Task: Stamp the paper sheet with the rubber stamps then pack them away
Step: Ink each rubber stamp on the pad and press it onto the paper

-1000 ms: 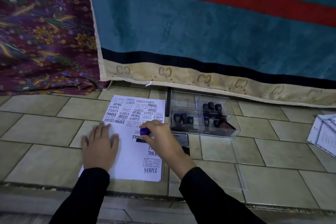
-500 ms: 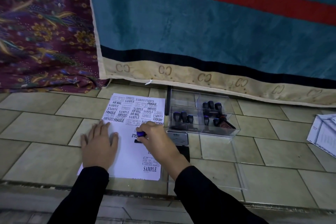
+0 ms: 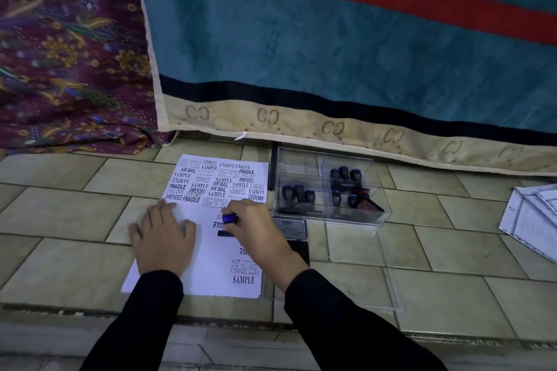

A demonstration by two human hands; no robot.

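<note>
Paper sheet (image 3: 208, 265) lies flat on the tiled floor (image 3: 452, 274), close to its front edge. The left hand (image 3: 164, 238) presses down on the sheet's left side with straight fingers. The right hand (image 3: 259, 232) curls round a blue-handled rubber stamp (image 3: 229, 218), whose base sits mid-sheet. Just right of the sheet stand a clear box (image 3: 373, 220) of stamps and an ink pad (image 3: 291, 227).

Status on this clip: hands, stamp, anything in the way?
Left hand flat on paper sheet. Right hand grips rubber stamp, base on sheet. Nothing blocking; ink pad right of sheet.
</note>
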